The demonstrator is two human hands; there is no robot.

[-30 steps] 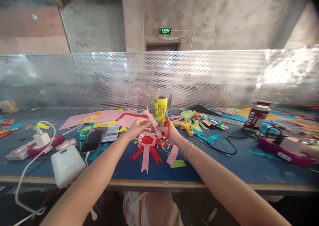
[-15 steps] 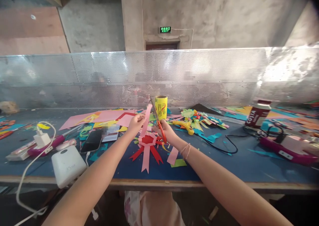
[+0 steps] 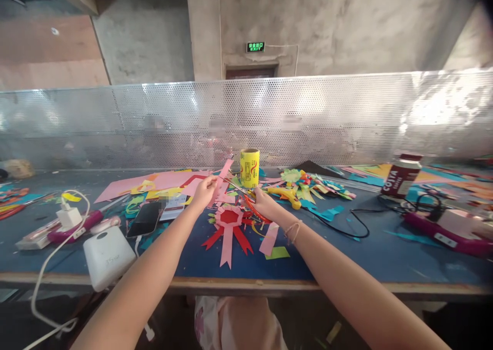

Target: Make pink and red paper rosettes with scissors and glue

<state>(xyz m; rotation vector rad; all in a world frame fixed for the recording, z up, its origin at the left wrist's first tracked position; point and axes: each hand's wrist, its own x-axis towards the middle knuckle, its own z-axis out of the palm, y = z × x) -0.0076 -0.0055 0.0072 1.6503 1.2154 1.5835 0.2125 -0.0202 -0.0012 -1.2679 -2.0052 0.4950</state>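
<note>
Pink paper strip (image 3: 226,169) at frame center, pinched tilted in my left hand (image 3: 207,189), apparently to keep edge exposed. My right hand (image 3: 265,204) grips scissors (image 3: 241,188), pointed toward strip; contact unclear. Paper rosette (image 3: 228,237) lies below, on surface (image 3: 331,260), presumably for easy reach.

A boxy white device (image 3: 108,260) sits at the front edge of the blue table (image 3: 346,262), near a dark-screened phone (image 3: 145,220). Farther left, a white plug (image 3: 69,217) trails a pale cable (image 3: 38,275). Over on the right stands a maroon bottle (image 3: 401,178) (a coffee one, by its label), close to a black cord (image 3: 364,234). Behind everything runs a perforated metal screen (image 3: 154,108); higher up, a green exit sign (image 3: 255,47) glows.
</note>
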